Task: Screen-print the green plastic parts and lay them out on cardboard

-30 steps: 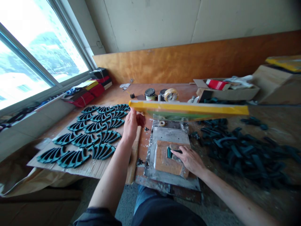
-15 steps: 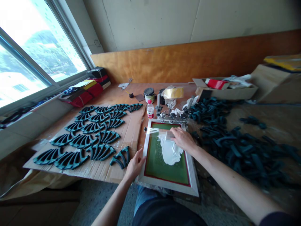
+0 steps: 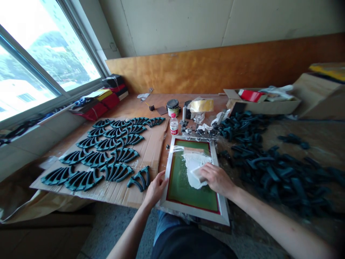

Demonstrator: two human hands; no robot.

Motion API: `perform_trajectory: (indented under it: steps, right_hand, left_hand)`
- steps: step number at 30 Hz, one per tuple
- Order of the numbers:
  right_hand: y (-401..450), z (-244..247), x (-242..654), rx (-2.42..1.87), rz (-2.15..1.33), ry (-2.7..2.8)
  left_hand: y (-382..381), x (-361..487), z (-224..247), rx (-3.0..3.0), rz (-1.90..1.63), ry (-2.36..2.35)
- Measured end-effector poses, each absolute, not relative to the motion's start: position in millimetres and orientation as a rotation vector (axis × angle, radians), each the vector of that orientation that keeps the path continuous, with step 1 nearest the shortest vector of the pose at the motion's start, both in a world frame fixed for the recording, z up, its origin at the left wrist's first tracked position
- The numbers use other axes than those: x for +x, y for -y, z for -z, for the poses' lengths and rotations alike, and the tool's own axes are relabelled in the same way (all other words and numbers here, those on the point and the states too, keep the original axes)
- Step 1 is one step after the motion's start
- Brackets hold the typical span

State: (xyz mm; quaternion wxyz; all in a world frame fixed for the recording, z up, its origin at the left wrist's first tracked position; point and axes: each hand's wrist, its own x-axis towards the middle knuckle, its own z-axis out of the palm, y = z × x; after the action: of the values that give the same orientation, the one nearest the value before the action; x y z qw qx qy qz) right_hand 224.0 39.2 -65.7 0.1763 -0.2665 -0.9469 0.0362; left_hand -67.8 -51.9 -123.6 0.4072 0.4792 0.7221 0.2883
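Note:
A framed green screen [image 3: 178,194] lies in front of me, its pale frame hinged to metal clamps [image 3: 198,133] at the back. White paste [image 3: 192,163] spreads over its middle and upper part. My right hand [image 3: 217,178] is closed round a whitish scraper [image 3: 198,174], which touches the paste. My left hand [image 3: 156,189] grips the left edge of the frame, fingers on top. Beside the frame on the left, rows of dark green curved parts [image 3: 83,180] lie on cardboard [image 3: 151,151].
Loose dark green parts [image 3: 280,172] are heaped on the right. A small bottle [image 3: 174,126] and a jar [image 3: 173,107] stand behind the screen. An open carton [image 3: 272,107] sits at the back right, red and black boxes [image 3: 109,102] by the window.
My right hand has moved down the screen towards me with the scraper, over the white paste. My left hand has stayed on the frame. The view has shifted slightly.

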Motion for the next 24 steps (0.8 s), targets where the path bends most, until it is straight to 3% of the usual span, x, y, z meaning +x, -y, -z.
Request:
perform_trajectory:
  steps: [5, 9, 13, 16, 19, 24]
  right_hand:
    - [-24.5, 78.3, 232.0, -0.606, -0.146, 2.685]
    - [-61.2, 49.3, 218.4, -0.913, -0.29, 2.645]
    - [-111.2, 10.8, 209.8, -1.35, -0.176, 2.545]
    - [-136.6, -3.8, 237.5, -1.433, -0.118, 2.335]
    - [-142.8, 10.2, 275.9, -1.518, -0.183, 2.128]
    - [-97.0, 79.2, 278.3, -1.556, -0.43, 2.405]
  left_hand:
    - [53.6, -67.0, 122.7, 1.142, -0.796, -1.778]
    - [52.4, -68.9, 110.9, 1.08, -0.829, -1.711]
    - [48.5, -72.7, 70.5, 0.957, -0.875, -1.528]
    - [38.9, -72.3, 27.0, 0.922, -1.029, -1.436]
    - [15.3, -66.4, -13.1, 0.975, -1.285, -1.395]
    - [-44.7, -51.0, -60.7, 1.079, -1.594, -1.202]
